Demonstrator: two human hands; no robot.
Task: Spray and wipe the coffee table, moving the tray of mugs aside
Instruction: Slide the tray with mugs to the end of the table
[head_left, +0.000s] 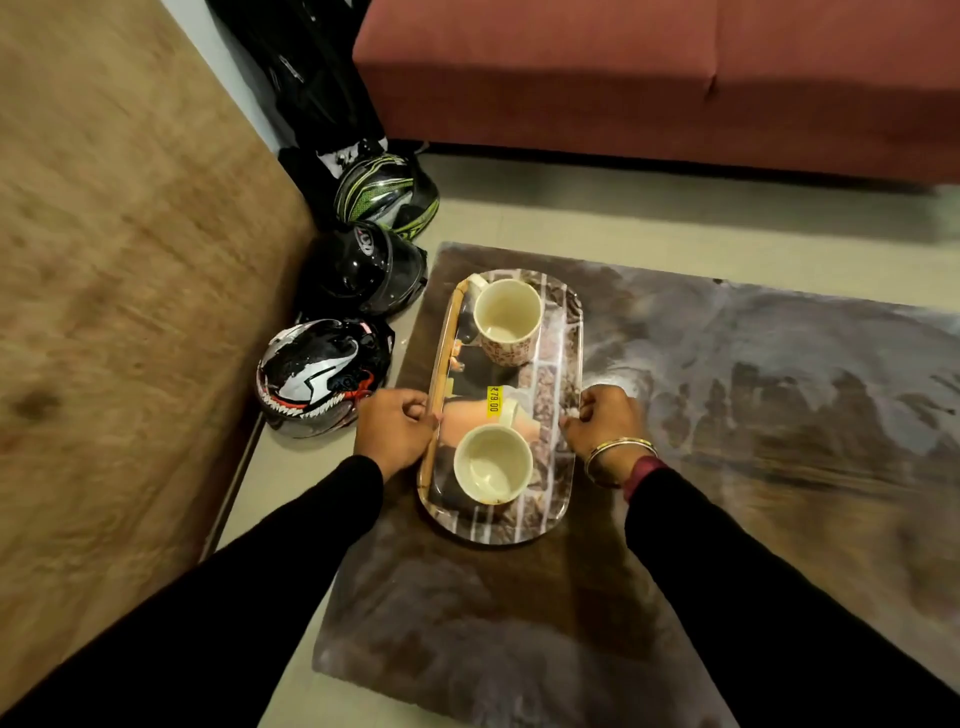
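An oval printed tray (563, 332) lies on the left part of the dark marbled coffee table (753, 415). Two cream mugs stand on it: a far mug (506, 322) with a patterned side and a near mug (492, 463). A yellow price sticker is stuck between them. My left hand (396, 423) grips the tray's left rim. My right hand (605, 418), with bangles at the wrist, grips its right rim. The tray looks flat on the table. No spray bottle or cloth is in view.
Three motorcycle helmets sit on the floor left of the table: white-black (317, 376), black (363, 267), green (387, 192). A brown surface (114, 312) fills the left. A red sofa (649, 78) stands behind, with pale floor (675, 218) between.
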